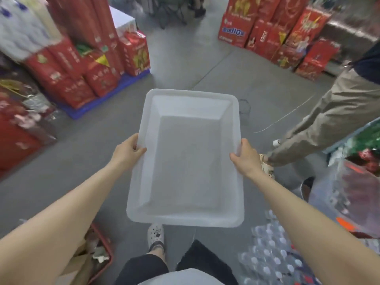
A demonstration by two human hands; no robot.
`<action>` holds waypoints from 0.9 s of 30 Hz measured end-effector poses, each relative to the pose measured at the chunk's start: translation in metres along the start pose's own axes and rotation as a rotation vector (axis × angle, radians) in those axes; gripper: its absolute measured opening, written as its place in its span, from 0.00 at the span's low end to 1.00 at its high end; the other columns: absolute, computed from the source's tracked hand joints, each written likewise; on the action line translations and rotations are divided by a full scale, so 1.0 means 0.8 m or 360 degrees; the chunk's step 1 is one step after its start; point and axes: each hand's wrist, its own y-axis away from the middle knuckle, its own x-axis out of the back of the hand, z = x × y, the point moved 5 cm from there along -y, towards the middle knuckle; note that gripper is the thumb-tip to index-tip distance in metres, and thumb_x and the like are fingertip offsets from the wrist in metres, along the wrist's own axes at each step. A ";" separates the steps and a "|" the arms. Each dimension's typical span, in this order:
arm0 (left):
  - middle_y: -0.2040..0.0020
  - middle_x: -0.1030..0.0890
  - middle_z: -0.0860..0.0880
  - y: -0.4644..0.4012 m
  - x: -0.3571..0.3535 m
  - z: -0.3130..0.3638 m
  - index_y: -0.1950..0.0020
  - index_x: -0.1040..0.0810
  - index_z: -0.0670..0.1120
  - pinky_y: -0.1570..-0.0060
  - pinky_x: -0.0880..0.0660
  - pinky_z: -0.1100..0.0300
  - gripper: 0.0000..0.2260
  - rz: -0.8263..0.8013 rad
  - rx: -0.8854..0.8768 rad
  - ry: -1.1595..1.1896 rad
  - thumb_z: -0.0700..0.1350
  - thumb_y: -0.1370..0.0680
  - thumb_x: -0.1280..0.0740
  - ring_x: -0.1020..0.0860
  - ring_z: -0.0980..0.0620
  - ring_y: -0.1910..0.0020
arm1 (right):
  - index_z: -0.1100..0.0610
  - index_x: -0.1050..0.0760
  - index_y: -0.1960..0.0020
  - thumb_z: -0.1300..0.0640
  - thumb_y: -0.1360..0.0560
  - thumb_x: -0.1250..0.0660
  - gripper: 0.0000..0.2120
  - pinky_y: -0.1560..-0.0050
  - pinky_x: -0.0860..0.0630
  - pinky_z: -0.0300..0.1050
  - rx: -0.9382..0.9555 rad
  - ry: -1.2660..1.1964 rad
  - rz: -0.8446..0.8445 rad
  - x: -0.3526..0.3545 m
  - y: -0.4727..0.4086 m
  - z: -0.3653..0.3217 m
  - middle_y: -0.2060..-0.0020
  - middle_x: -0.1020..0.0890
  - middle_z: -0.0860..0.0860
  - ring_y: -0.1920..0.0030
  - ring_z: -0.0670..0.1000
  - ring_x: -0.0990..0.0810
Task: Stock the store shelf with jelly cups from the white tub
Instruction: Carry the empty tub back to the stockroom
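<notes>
Now 2 hands [128, 151] gripping white tub [186, 218].

- A red carton [233, 27] in the stack at upper right carries a blue band with white lettering, too blurred to spell out.
- A neighbouring red carton [262, 39] shows the word "JUICE" printed sideways in white.
- Red cartons [70, 58] on the left bear white characters, smeared beyond reading.
- Nothing else is legible.

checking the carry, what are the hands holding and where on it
Both hold the empty white tub by its long side rims: left hand on the left rim, right hand on the right, thumbs hooked inside.
</notes>
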 end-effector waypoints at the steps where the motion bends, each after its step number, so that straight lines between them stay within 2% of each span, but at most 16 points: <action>1: 0.57 0.22 0.51 -0.031 0.015 0.001 0.33 0.29 0.55 0.53 0.29 0.56 0.20 0.0001 0.0010 -0.0001 0.44 0.24 0.33 0.24 0.48 0.54 | 0.60 0.34 0.46 0.58 0.26 0.34 0.12 0.62 0.41 0.47 0.0008 -0.0015 -0.0013 -0.006 -0.031 -0.019 0.58 0.25 0.55 0.56 0.60 0.26; 3: 0.57 0.21 0.50 -0.087 0.040 0.006 0.33 0.29 0.56 0.51 0.27 0.55 0.20 0.0007 0.0035 -0.0016 0.45 0.24 0.33 0.23 0.48 0.54 | 0.60 0.33 0.46 0.58 0.26 0.35 0.12 0.62 0.38 0.48 0.0024 -0.0028 -0.0031 -0.016 -0.091 -0.052 0.58 0.24 0.55 0.58 0.58 0.28; 6: 0.56 0.19 0.49 -0.176 0.062 0.019 0.36 0.27 0.57 0.49 0.25 0.52 0.17 0.0005 0.0062 -0.0061 0.46 0.24 0.34 0.22 0.46 0.54 | 0.61 0.32 0.48 0.58 0.29 0.34 0.13 0.57 0.27 0.53 0.0045 -0.0029 -0.0031 -0.024 -0.189 -0.086 0.57 0.21 0.58 0.56 0.62 0.24; 8: 0.56 0.19 0.49 -0.238 0.070 0.031 0.38 0.26 0.56 0.50 0.25 0.51 0.15 0.0021 0.0056 -0.0075 0.46 0.24 0.34 0.22 0.46 0.54 | 0.61 0.32 0.48 0.58 0.29 0.34 0.12 0.57 0.25 0.54 0.0073 -0.0039 -0.0047 -0.027 -0.258 -0.105 0.57 0.20 0.58 0.56 0.63 0.23; 11: 0.56 0.20 0.49 -0.338 0.075 0.056 0.39 0.25 0.54 0.52 0.26 0.52 0.13 0.0077 0.0051 -0.0111 0.46 0.24 0.34 0.22 0.46 0.55 | 0.61 0.31 0.50 0.59 0.30 0.34 0.11 0.58 0.25 0.54 0.0102 -0.0085 -0.0053 -0.027 -0.372 -0.133 0.58 0.21 0.58 0.57 0.62 0.23; 14: 0.55 0.20 0.49 -0.433 0.076 0.086 0.38 0.26 0.55 0.53 0.28 0.53 0.15 0.0157 0.0097 -0.0075 0.46 0.24 0.34 0.23 0.47 0.54 | 0.60 0.31 0.49 0.59 0.30 0.35 0.12 0.55 0.24 0.56 0.0195 -0.0093 -0.0061 -0.020 -0.492 -0.162 0.57 0.20 0.58 0.56 0.62 0.23; 17: 0.56 0.21 0.49 -0.518 0.078 0.119 0.37 0.26 0.54 0.54 0.29 0.54 0.15 0.0220 0.0170 -0.0024 0.46 0.24 0.34 0.23 0.47 0.56 | 0.60 0.31 0.48 0.59 0.29 0.34 0.12 0.55 0.25 0.54 0.0270 0.0006 -0.0103 -0.001 -0.603 -0.196 0.56 0.19 0.58 0.55 0.62 0.22; 21: 0.52 0.20 0.50 -0.623 0.085 0.157 0.35 0.27 0.54 0.52 0.28 0.54 0.17 0.0269 0.0237 0.0051 0.45 0.23 0.35 0.23 0.48 0.54 | 0.60 0.30 0.47 0.58 0.29 0.34 0.12 0.54 0.25 0.55 0.0351 0.0028 -0.0158 0.014 -0.740 -0.243 0.56 0.19 0.57 0.54 0.62 0.22; 27: 0.50 0.19 0.51 -0.793 0.106 0.167 0.36 0.26 0.54 0.54 0.28 0.56 0.16 0.0320 0.0298 0.0090 0.45 0.24 0.35 0.23 0.50 0.54 | 0.59 0.28 0.45 0.58 0.29 0.33 0.14 0.54 0.25 0.52 0.0486 0.0062 -0.0233 -0.007 -0.932 -0.322 0.53 0.18 0.56 0.52 0.61 0.21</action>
